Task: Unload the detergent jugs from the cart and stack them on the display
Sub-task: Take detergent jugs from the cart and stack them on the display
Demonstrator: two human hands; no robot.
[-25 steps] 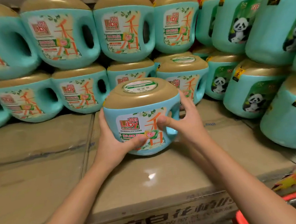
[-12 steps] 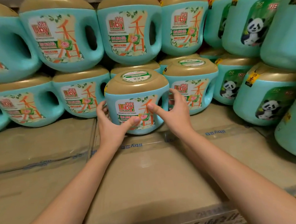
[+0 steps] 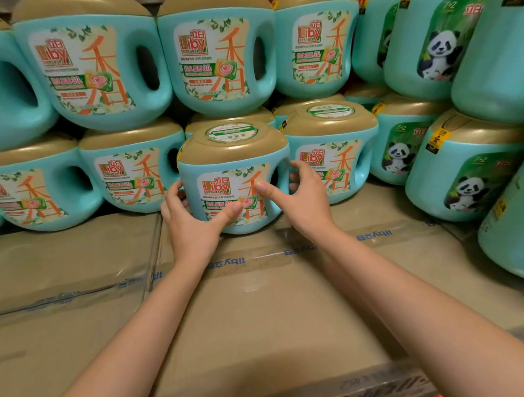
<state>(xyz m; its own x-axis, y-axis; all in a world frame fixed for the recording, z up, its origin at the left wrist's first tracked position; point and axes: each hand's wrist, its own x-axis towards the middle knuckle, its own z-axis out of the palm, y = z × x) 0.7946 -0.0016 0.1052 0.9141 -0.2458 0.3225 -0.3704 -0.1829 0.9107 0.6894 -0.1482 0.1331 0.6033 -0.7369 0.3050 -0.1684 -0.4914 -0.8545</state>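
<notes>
— Where is the jug (image 3: 236,181) now?
— It stands upright on the cardboard box (image 3: 266,311), just up from the middle of my view, toward 12 o'clock. It is in the bottom row, and the next jug (image 3: 332,145) is right beside it at its 3 o'clock

— How do you hold it?
— With both hands. My left hand (image 3: 191,218) wraps its 9 o'clock side, thumb pressed on the label. My right hand (image 3: 303,200) curls round the handle side at 3 o'clock, thumb on the front too

— Why two hands?
— I think it is heavy and round, so a hand on each side holds it straight. The label faces me like the others, so shoppers can read it. The top row (image 3: 219,50), at 12 o'clock, sits on lids, so I want this lid flat too
</notes>
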